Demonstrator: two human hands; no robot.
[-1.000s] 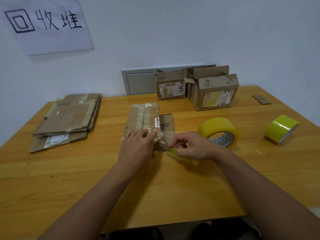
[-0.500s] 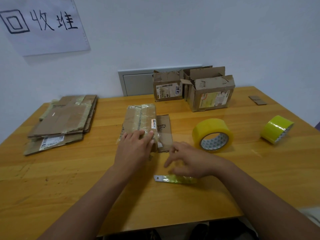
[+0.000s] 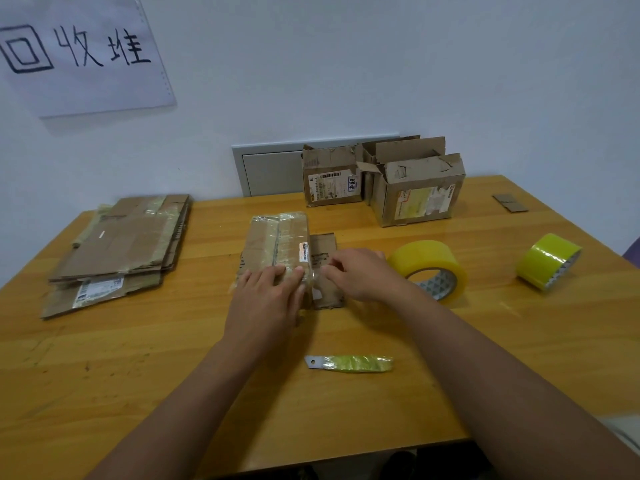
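Nearest on the yellow wooden desk: short metal blade wrapped in yellow-green tape, lying flat, untouched. Beyond it, left grip wide, fingers straight, pressing down on the near end of the flattened brown cardboard box bound in clear tape, mid-desk. Right grip narrow, fingers curled at that box's right edge, touching the tape there; pinching or not, cannot tell. Just right of it, pale yellow tape roll standing on edge; further right, lime-green tape roll. Off left, stack of flattened cardboard. At the wall, two open worn cardboard boxes.
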